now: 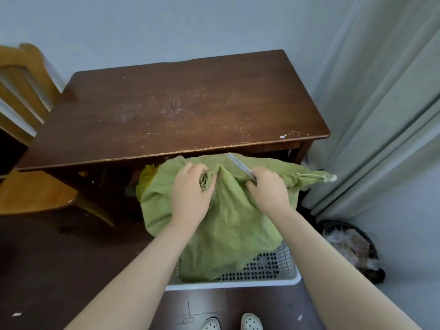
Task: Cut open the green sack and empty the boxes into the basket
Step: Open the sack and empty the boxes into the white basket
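Green sack (228, 225) standing in basket (281, 279), long axis 6-to-12. Left hand (190, 189) clenched on bunched sack top; right hand (266, 189) closed round blade (240, 166) pointing 10 o'clock.

The green sack (228, 217) is matt, creased woven cloth, the basket (283, 270) smooth white perforated plastic, the worktop (181, 110) dark scratched wood with a dull sheen, and the far-right curtain (381, 115) soft matt fabric.

Sack (228, 220) is sitting in the basket (283, 279) on the floor, just before the tabletop (171, 110); chair (26, 96) is standing left, curtain (381, 103) is hanging right.
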